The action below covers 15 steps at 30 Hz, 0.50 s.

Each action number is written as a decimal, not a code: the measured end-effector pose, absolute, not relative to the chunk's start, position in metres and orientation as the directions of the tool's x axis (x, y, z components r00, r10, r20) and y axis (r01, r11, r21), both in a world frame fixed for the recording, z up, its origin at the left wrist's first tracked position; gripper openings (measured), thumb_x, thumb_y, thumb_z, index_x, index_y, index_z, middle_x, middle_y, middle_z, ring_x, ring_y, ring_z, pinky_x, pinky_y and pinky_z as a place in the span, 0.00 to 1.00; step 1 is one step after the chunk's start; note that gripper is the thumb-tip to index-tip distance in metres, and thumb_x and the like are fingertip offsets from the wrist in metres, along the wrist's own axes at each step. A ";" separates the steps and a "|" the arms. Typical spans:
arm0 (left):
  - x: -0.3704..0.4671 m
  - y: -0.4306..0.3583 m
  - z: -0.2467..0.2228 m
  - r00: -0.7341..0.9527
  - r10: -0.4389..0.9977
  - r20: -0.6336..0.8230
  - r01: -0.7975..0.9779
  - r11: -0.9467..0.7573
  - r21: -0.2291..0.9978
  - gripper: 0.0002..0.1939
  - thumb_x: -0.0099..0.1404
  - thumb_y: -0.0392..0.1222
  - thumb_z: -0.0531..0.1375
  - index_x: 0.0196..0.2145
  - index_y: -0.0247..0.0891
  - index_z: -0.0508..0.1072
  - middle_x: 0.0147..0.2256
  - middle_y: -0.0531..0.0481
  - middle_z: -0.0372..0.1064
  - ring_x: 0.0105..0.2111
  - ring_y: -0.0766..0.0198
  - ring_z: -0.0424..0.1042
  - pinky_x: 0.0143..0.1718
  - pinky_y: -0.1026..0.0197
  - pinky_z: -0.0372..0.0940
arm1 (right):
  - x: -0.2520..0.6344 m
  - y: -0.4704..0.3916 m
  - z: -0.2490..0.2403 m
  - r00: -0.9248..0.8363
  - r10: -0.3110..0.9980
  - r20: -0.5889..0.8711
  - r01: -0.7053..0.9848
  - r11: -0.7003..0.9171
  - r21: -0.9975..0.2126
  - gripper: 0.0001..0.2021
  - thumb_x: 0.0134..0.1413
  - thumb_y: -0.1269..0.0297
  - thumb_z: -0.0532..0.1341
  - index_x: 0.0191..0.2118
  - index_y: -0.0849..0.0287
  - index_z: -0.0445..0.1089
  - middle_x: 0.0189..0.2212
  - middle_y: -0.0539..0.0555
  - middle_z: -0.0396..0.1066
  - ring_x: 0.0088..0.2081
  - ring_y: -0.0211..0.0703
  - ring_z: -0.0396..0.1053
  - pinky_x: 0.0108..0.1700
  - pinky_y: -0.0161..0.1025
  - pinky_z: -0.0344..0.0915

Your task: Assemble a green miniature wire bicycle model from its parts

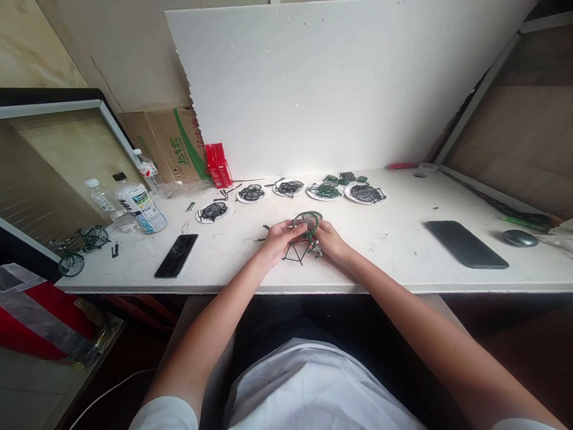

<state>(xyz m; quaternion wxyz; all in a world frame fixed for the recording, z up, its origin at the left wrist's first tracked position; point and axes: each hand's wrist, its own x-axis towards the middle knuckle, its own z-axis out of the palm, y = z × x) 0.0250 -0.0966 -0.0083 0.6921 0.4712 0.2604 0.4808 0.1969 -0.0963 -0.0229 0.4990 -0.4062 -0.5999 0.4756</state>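
Note:
Near the front edge of the white table, both my hands hold a partly built model bicycle (296,252). Its green spoked wheel (305,223) stands up between them, with a second round part just behind it. My left hand (279,238) is closed on the wheel's left side. On the other side, my right hand (331,239) is closed by the wheel and the small silvery parts below it. The dark thin frame hangs under the fingers. A small dark piece lies just left of my left hand.
Several white plates (201,216) of dark and green small parts line the table's back. A phone (176,256) lies left, a dark flat slab (467,245) and a mouse (520,238) right. Bottles (141,204) and a finished-looking model bicycle (71,264) stand far left. A white board (355,82) leans behind.

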 end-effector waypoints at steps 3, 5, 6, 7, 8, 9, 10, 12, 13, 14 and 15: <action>0.025 -0.100 -0.004 0.389 0.918 0.080 -0.416 0.097 0.904 0.27 0.51 0.50 0.81 0.44 0.33 0.84 0.42 0.42 0.81 0.39 0.59 0.78 0.46 0.54 0.71 | 0.196 -0.099 -0.021 -0.181 0.964 0.197 -0.052 0.191 -0.980 0.26 0.61 0.33 0.65 0.35 0.53 0.65 0.26 0.48 0.60 0.27 0.41 0.59 0.28 0.40 0.62; 0.025 -0.100 -0.003 0.378 0.922 0.080 -0.421 0.094 0.902 0.27 0.51 0.50 0.82 0.43 0.33 0.84 0.41 0.43 0.81 0.38 0.59 0.77 0.45 0.54 0.71 | 0.195 -0.102 -0.019 -0.206 0.958 0.200 -0.085 0.186 -0.979 0.23 0.60 0.37 0.67 0.41 0.53 0.67 0.29 0.48 0.63 0.29 0.41 0.61 0.29 0.39 0.63; 0.024 -0.100 -0.004 0.376 0.923 0.082 -0.423 0.092 0.902 0.27 0.51 0.51 0.82 0.43 0.33 0.83 0.40 0.43 0.81 0.37 0.59 0.77 0.44 0.54 0.72 | 0.195 -0.103 -0.018 -0.214 0.956 0.201 -0.092 0.185 -0.978 0.23 0.60 0.38 0.68 0.43 0.53 0.67 0.30 0.48 0.65 0.29 0.41 0.62 0.29 0.39 0.64; 0.024 -0.099 -0.005 0.375 0.923 0.084 -0.424 0.090 0.901 0.27 0.51 0.51 0.82 0.43 0.33 0.83 0.40 0.44 0.81 0.37 0.59 0.77 0.43 0.54 0.72 | 0.195 -0.104 -0.016 -0.215 0.956 0.201 -0.094 0.184 -0.978 0.22 0.60 0.40 0.68 0.45 0.52 0.68 0.32 0.49 0.66 0.30 0.41 0.63 0.29 0.39 0.64; 0.024 -0.098 -0.006 0.374 0.923 0.085 -0.423 0.089 0.902 0.27 0.51 0.51 0.81 0.43 0.33 0.83 0.40 0.44 0.81 0.37 0.59 0.77 0.43 0.55 0.72 | 0.195 -0.105 -0.015 -0.214 0.956 0.199 -0.092 0.184 -0.979 0.22 0.60 0.41 0.68 0.46 0.52 0.68 0.32 0.49 0.67 0.30 0.41 0.63 0.30 0.39 0.65; 0.024 -0.097 -0.008 0.373 0.924 0.086 -0.423 0.086 0.902 0.27 0.51 0.51 0.81 0.44 0.34 0.83 0.40 0.44 0.81 0.37 0.59 0.77 0.42 0.55 0.72 | 0.195 -0.106 -0.014 -0.217 0.957 0.195 -0.084 0.181 -0.980 0.21 0.61 0.41 0.68 0.46 0.52 0.68 0.33 0.49 0.67 0.30 0.41 0.63 0.30 0.39 0.65; 0.023 -0.096 -0.010 0.371 0.925 0.088 -0.422 0.084 0.903 0.27 0.51 0.51 0.81 0.44 0.34 0.83 0.40 0.44 0.81 0.37 0.60 0.77 0.42 0.55 0.72 | 0.195 -0.107 -0.014 -0.220 0.957 0.192 -0.075 0.179 -0.981 0.20 0.62 0.42 0.67 0.46 0.52 0.68 0.32 0.49 0.66 0.30 0.41 0.63 0.30 0.39 0.64; 0.023 -0.093 -0.013 0.366 0.926 0.092 -0.421 0.076 0.904 0.28 0.52 0.51 0.81 0.45 0.34 0.83 0.41 0.44 0.81 0.38 0.60 0.77 0.43 0.56 0.72 | 0.195 -0.108 -0.012 -0.231 0.954 0.189 -0.060 0.180 -0.982 0.19 0.63 0.42 0.66 0.46 0.52 0.68 0.31 0.48 0.66 0.29 0.41 0.63 0.30 0.39 0.64; 0.023 -0.092 -0.014 0.367 0.925 0.095 -0.420 0.073 0.905 0.28 0.52 0.52 0.81 0.45 0.34 0.83 0.42 0.43 0.81 0.38 0.60 0.77 0.43 0.56 0.72 | 0.195 -0.108 -0.011 -0.236 0.953 0.190 -0.054 0.183 -0.982 0.19 0.64 0.42 0.66 0.45 0.52 0.68 0.30 0.48 0.65 0.29 0.41 0.62 0.30 0.39 0.64; 0.023 -0.092 -0.015 0.374 0.922 0.099 -0.417 0.072 0.906 0.28 0.52 0.52 0.81 0.46 0.34 0.83 0.42 0.43 0.81 0.38 0.60 0.78 0.43 0.56 0.72 | 0.195 -0.108 -0.011 -0.236 0.952 0.192 -0.048 0.186 -0.981 0.20 0.64 0.40 0.65 0.44 0.52 0.68 0.29 0.48 0.64 0.29 0.41 0.62 0.30 0.39 0.63; 0.023 -0.091 -0.016 0.383 0.918 0.104 -0.414 0.070 0.908 0.28 0.53 0.52 0.81 0.46 0.34 0.83 0.43 0.42 0.81 0.38 0.60 0.78 0.43 0.55 0.72 | 0.195 -0.108 -0.011 -0.231 0.953 0.197 -0.041 0.193 -0.980 0.21 0.64 0.39 0.64 0.43 0.52 0.68 0.29 0.48 0.63 0.28 0.41 0.61 0.29 0.39 0.63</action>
